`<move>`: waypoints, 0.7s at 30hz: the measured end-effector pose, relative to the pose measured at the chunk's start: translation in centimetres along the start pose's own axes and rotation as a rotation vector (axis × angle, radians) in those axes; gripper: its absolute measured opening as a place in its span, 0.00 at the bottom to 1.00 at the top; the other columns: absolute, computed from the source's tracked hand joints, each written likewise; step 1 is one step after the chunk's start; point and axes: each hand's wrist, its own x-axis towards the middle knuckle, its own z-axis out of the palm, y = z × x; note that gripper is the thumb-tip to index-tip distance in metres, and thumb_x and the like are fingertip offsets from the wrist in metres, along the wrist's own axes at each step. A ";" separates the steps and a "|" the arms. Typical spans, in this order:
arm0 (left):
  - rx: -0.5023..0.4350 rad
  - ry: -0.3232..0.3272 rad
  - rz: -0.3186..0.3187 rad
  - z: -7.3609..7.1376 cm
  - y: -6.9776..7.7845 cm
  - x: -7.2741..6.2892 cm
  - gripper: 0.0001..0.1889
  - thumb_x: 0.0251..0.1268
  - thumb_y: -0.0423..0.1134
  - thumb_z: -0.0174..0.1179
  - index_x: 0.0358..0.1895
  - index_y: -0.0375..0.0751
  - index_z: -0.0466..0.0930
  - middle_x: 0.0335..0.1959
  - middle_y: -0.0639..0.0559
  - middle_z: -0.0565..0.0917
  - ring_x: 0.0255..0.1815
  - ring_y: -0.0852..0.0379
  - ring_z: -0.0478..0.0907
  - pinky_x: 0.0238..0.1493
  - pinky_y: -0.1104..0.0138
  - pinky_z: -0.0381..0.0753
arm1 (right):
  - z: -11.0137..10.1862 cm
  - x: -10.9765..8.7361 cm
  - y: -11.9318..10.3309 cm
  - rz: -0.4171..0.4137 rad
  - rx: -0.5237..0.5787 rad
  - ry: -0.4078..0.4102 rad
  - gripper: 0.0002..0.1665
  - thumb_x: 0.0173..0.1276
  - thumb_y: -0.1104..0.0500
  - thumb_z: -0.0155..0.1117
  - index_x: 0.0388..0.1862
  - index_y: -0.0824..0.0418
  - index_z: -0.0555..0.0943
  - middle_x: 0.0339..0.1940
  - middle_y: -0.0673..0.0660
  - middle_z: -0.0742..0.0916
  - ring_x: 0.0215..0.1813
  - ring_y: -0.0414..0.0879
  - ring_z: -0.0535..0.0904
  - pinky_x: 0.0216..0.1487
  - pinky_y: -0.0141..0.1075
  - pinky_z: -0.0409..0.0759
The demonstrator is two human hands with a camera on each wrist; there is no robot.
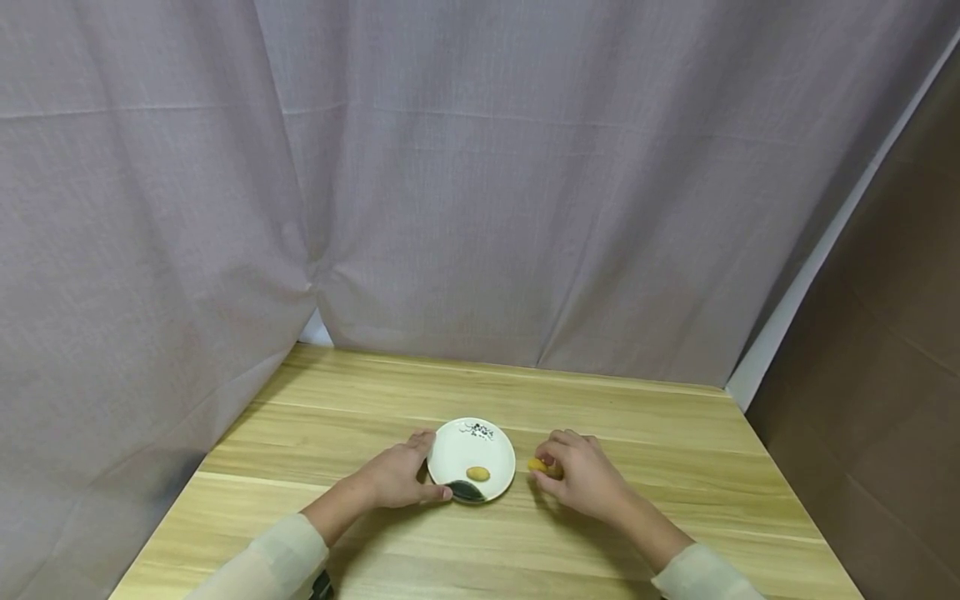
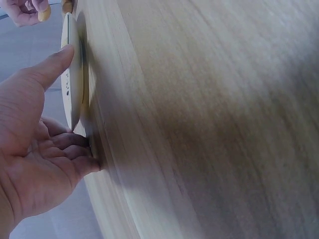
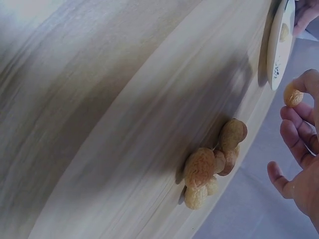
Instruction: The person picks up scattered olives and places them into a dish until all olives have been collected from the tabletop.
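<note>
A white round plate [image 1: 470, 454] with a dark green patch and a blossom sprig stands on the table. One peanut [image 1: 477, 473] in its shell lies on it, beside the green patch. My left hand [image 1: 393, 477] holds the plate by its left side, with the thumb along the near rim and fingers at the far side. To the right of the plate, my right hand [image 1: 585, 479] pinches another peanut [image 3: 293, 95] between thumb and forefinger, above the table. Several more peanuts [image 3: 199, 167] lie clustered on the table below that hand, mostly hidden by it in the head view.
The wooden table [image 1: 420, 558] has a light striped grain. Grey curtains [image 1: 480, 208] hang behind it and along the left, and a brown panel [image 1: 870, 375] borders the right. A small dark object [image 1: 322, 586] shows under the left sleeve.
</note>
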 end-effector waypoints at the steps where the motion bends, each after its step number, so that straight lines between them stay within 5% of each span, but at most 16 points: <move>1: 0.002 -0.001 -0.001 0.0 0.0 0.0 0.63 0.65 0.64 0.77 0.87 0.23 0.53 0.89 0.28 0.59 0.91 0.32 0.58 0.92 0.43 0.60 | 0.0 0.1 -0.1 -0.003 -0.002 0.000 0.11 0.66 0.53 0.85 0.40 0.53 0.91 0.33 0.41 0.84 0.40 0.35 0.78 0.49 0.47 0.83; 21: 0.002 -0.001 -0.006 -0.2 0.2 -0.2 0.63 0.66 0.64 0.76 0.87 0.23 0.53 0.89 0.28 0.58 0.91 0.32 0.58 0.92 0.43 0.59 | 0.5 1.2 -1.3 -0.026 0.016 -0.005 0.11 0.66 0.52 0.85 0.41 0.52 0.90 0.34 0.44 0.86 0.42 0.36 0.80 0.48 0.44 0.82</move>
